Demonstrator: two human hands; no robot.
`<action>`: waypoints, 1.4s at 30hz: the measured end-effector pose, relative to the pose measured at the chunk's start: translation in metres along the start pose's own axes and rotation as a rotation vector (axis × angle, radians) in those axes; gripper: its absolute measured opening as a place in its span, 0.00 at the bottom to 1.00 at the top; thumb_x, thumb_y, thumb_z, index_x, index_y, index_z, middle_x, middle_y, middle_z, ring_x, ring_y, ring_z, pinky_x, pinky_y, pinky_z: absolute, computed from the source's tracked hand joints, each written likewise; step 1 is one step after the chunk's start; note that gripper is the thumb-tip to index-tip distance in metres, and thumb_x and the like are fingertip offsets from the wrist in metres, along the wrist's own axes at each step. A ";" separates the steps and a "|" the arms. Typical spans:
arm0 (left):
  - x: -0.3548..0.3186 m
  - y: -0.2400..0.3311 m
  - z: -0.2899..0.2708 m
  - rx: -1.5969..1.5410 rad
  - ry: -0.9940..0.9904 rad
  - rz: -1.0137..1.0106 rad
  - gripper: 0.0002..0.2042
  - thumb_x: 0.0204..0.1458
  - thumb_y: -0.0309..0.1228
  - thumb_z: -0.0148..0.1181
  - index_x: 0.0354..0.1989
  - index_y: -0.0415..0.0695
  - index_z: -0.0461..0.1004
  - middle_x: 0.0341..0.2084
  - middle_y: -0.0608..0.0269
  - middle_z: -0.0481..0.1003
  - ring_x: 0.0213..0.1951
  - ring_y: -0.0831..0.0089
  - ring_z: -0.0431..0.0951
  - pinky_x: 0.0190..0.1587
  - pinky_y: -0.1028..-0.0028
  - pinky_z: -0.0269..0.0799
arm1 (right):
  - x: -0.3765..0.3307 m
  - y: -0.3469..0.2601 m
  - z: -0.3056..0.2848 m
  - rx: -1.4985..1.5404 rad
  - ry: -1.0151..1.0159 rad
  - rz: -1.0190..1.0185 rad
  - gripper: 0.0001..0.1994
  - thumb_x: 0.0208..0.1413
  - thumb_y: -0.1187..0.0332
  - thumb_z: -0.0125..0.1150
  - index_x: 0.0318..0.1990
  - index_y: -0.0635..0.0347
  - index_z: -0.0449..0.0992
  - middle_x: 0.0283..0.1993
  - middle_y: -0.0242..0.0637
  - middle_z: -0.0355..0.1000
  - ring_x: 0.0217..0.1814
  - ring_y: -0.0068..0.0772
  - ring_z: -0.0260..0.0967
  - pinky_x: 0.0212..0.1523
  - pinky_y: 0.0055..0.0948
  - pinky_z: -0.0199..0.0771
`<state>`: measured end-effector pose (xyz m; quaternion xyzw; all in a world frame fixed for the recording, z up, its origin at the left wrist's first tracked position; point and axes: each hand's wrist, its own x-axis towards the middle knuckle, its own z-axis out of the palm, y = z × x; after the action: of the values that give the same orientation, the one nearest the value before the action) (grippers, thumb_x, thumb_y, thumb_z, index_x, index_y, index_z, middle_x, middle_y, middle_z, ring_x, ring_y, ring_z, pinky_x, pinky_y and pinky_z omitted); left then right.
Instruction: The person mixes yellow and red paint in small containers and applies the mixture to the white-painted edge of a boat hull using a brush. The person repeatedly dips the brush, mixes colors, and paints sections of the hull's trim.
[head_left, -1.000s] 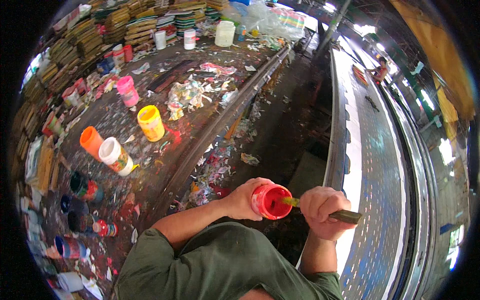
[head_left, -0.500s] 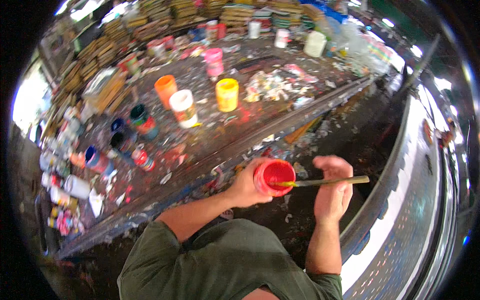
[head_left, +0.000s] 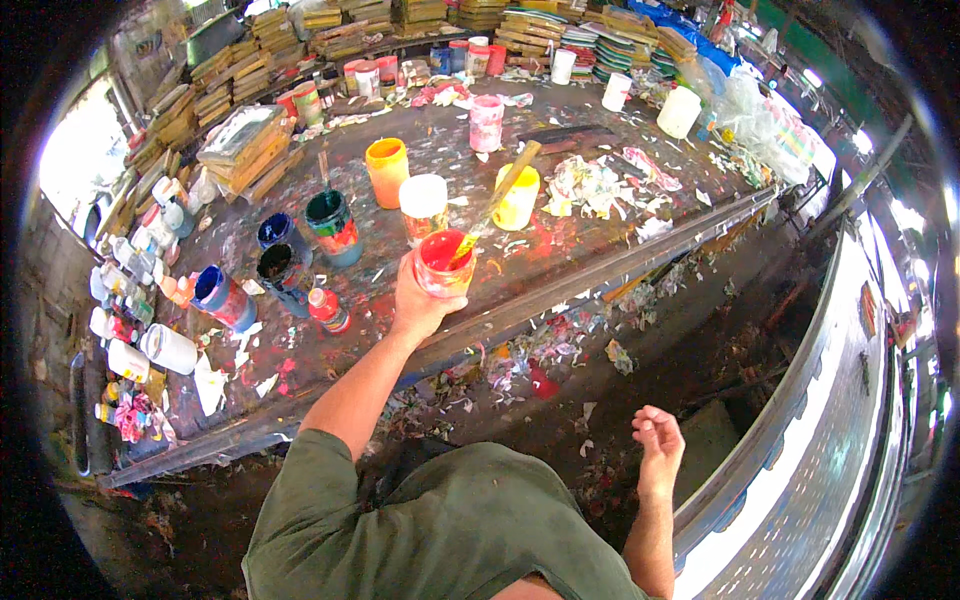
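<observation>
My left hand (head_left: 425, 308) is closed round a jar of red paint (head_left: 440, 281), held up over the near edge of the table. A flat stick-like tool (head_left: 505, 195) with a wooden handle leans out of the jar, its lower part smeared yellow. Directly behind the jar stand a white tub (head_left: 423, 205) and a yellow tub (head_left: 517, 205). My right hand (head_left: 657, 445) is apart from everything, low over the floor by the long framed surface on the right. Its fingers are loosely bent, and I see nothing in them.
On the paint-stained table (head_left: 400, 325) stand an orange tub (head_left: 387, 175), a pink tub (head_left: 486, 125), dark paint jars (head_left: 335, 230) and a small red bottle (head_left: 328, 310). Stacked wooden frames (head_left: 420, 15) line the back. Scraps litter the floor; a long framed surface (head_left: 800, 500) bounds the right.
My left hand has carried the red jar forward and left to the table. The tool, earlier lying across my right hand, now leans away from it; my right hand has dropped back.
</observation>
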<state>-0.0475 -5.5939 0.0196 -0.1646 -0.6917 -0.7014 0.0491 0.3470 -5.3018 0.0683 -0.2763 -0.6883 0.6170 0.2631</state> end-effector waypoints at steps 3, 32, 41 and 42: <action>0.011 -0.025 -0.016 -0.040 -0.020 0.000 0.53 0.29 0.17 0.90 0.71 0.42 0.68 0.65 0.61 0.76 0.67 0.65 0.78 0.75 0.63 0.73 | -0.014 0.011 0.026 -0.047 -0.080 0.070 0.10 0.75 0.69 0.69 0.58 0.61 0.83 0.54 0.34 0.84 0.56 0.29 0.81 0.57 0.31 0.81; -0.087 0.091 -0.137 -0.995 -0.328 -0.164 0.57 0.67 0.81 0.32 0.89 0.43 0.48 0.84 0.30 0.55 0.81 0.32 0.62 0.84 0.38 0.50 | 0.012 0.043 0.102 -0.186 -0.414 0.015 0.13 0.73 0.75 0.69 0.62 0.63 0.82 0.56 0.36 0.83 0.57 0.27 0.80 0.61 0.30 0.81; -0.138 0.064 -0.261 0.657 0.627 0.335 0.47 0.56 0.21 0.76 0.84 0.37 0.55 0.75 0.44 0.69 0.64 0.57 0.80 0.65 0.61 0.80 | 0.038 0.044 0.132 -0.304 -0.485 0.007 0.13 0.72 0.76 0.66 0.61 0.66 0.81 0.55 0.37 0.82 0.55 0.28 0.80 0.60 0.30 0.80; -0.141 0.057 -0.291 0.903 0.663 0.303 0.48 0.55 0.24 0.77 0.84 0.38 0.55 0.77 0.40 0.66 0.73 0.46 0.72 0.71 0.54 0.75 | 0.038 0.047 0.137 -0.294 -0.497 -0.001 0.13 0.72 0.76 0.67 0.61 0.66 0.81 0.55 0.37 0.82 0.55 0.28 0.80 0.60 0.31 0.80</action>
<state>0.0544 -5.9059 0.0348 0.0039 -0.8387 -0.3361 0.4285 0.2264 -5.3678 0.0090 -0.1517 -0.8139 0.5591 0.0437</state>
